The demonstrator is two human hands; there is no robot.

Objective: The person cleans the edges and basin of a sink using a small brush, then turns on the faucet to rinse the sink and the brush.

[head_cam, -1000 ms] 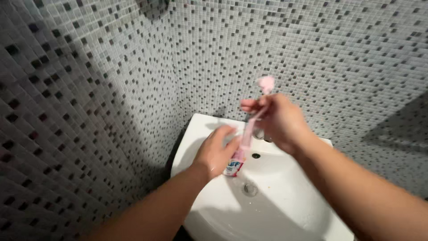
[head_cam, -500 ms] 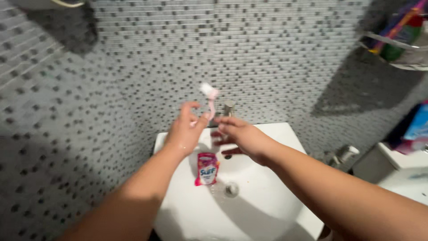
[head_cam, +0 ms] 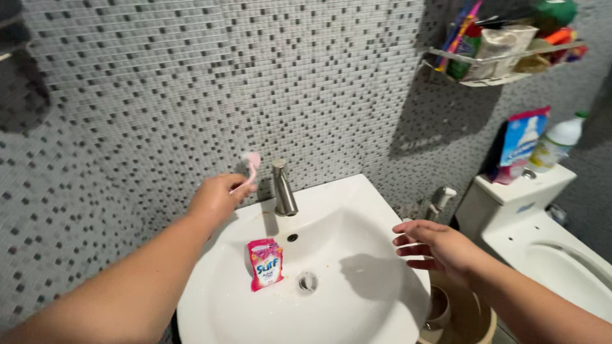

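- Pink is the toothbrush (head_cam: 250, 167) that the left hand (head_cam: 215, 198) pinches by the lower end of its handle; the pale bristled head stands up and tilts a little to the right, close to the mosaic tile wall (head_cam: 191, 83) and just left of the tap.
- The left hand's fingers are curled shut round that handle, above the back left corner of the white sink (head_cam: 376, 210).
- The right hand (head_cam: 437, 245) hovers over the sink's right rim — palm down, fingers spread toward the left, holding nothing and touching nothing that I can make out.
- The metal tap (head_cam: 282, 188) rises from the back of the sink, between the two hands but nearer the left one.
- A small pink and blue sachet (head_cam: 265, 263) lies flat in the basin, left of the drain (head_cam: 308, 281) and below the overflow hole; neither hand touches it.
- Right of the sink stands a white toilet (head_cam: 548, 242); on its tank top are a blue and white packet (head_cam: 524, 137) and a pale bottle with a green cap (head_cam: 556, 141), side by side.
- A wire wall shelf (head_cam: 503, 57) in the top right corner holds several coloured items, too crowded to tell apart.
- Below the right hand, a tan bucket-like rim (head_cam: 472, 318) shows beside the sink.
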